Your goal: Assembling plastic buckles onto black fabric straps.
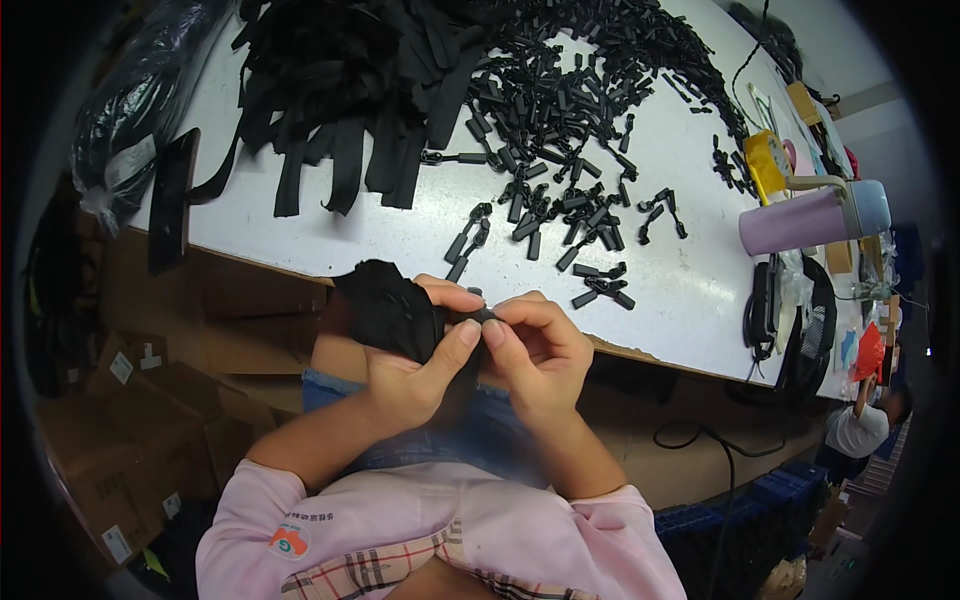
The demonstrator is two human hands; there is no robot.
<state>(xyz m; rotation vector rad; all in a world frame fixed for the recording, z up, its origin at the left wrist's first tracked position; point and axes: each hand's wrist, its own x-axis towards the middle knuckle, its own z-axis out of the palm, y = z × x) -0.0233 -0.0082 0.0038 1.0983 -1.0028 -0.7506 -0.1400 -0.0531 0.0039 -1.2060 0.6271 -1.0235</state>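
Both my hands meet in front of the table's near edge. My left hand (415, 380) is closed around a bunched black fabric strip (392, 308), which looks like zipper tape. Its thumb and forefinger pinch the strip's end. Opposite it, my right hand (545, 355) pinches a small dark zipper slider (482, 314) against that end, mostly hidden by the fingertips. More of the strip hangs down between my hands. Just beyond them on the white table (330, 240) lie loose black zipper sliders with long pulls (466, 240).
A big heap of zipper sliders (560, 110) spreads over the far table. Black strips (345, 100) are piled at far left, beside a dark phone-like slab (174, 200) and a plastic bag (130, 120). A lilac bottle (800, 218) lies at right. Cardboard boxes (130, 450) stand lower left.
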